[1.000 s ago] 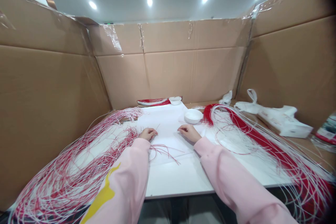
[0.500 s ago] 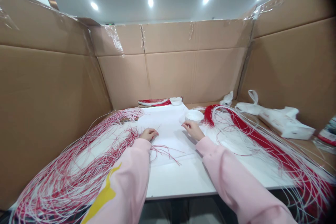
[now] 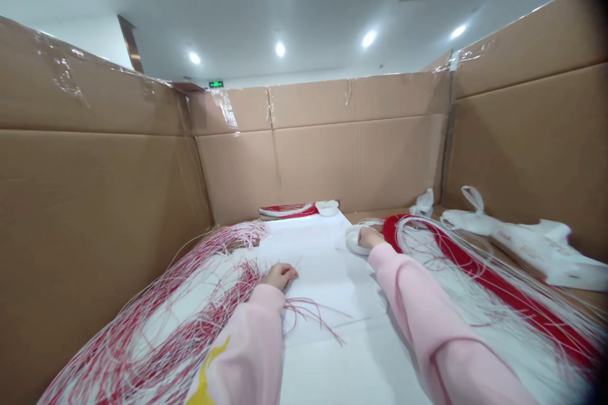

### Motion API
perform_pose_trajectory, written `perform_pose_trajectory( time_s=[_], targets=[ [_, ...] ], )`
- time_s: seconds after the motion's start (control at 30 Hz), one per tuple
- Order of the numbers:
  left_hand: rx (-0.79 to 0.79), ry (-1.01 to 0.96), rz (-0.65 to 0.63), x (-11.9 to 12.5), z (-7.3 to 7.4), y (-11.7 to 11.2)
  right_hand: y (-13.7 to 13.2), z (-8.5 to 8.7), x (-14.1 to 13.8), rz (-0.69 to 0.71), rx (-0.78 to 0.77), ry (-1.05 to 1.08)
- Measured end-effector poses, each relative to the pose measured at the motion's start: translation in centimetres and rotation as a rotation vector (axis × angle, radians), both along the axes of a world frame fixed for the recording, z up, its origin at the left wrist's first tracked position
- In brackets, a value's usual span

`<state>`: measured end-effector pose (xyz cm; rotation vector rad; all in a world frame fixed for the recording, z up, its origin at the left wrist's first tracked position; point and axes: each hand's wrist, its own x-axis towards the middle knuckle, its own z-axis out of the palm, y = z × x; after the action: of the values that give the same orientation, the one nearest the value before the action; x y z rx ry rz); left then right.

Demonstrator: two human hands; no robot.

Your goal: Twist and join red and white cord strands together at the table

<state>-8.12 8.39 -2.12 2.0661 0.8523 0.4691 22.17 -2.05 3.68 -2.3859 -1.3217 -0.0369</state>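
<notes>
My left hand [image 3: 280, 276] rests on the white table [image 3: 332, 354] with its fingers curled, pinching thin red-and-white strands [image 3: 190, 310] at the end of a big loose coil. My right hand [image 3: 369, 237] is stretched forward and lies over the small white bowl [image 3: 352, 239]; its fingers are hidden behind the hand. A thick bundle of red and white strands [image 3: 456, 259] lies just to the right of that hand. Both arms wear pink sleeves.
Taped cardboard walls [image 3: 332, 145] close in the table on three sides. At the back lie a flat red-and-white packet [image 3: 289, 209] and a second white bowl [image 3: 327, 206]. White plastic bags [image 3: 522, 237] lie along the right wall.
My right hand has reached forward from the table onto the small white bowl. The camera has tilted up, showing more ceiling. My left hand has stayed in place.
</notes>
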Motion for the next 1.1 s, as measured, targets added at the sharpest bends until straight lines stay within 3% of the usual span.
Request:
perform_pose_trajectory(
  time_s=[0.13, 0.3, 0.53, 0.73, 0.93, 1.1],
  targets=[
    [-0.015, 0.000, 0.006, 0.1, -0.2, 0.1, 0.6, 0.1, -0.6, -0.024, -0.168, -0.017],
    [-0.018, -0.001, 0.001, 0.1, -0.2, 0.0, 0.0, 0.3, -0.7, -0.011, -0.186, -0.030],
    [0.001, 0.010, -0.001, 0.1, 0.1, -0.1, -1.5, 0.3, -0.4, 0.064, 0.122, 0.018],
    [0.006, 0.023, 0.009, 0.0, 0.3, -0.4, -4.0, -1.5, -3.6, 0.258, 0.439, 0.137],
    [-0.001, 0.015, -0.001, 0.0, 0.1, -0.2, -6.5, -4.5, -6.1, 0.383, 0.541, 0.300],
    [0.000, 0.009, -0.010, -0.1, 0.0, 0.0, -6.7, -5.0, -6.2, 0.379, 0.568, 0.346]
  ],
)
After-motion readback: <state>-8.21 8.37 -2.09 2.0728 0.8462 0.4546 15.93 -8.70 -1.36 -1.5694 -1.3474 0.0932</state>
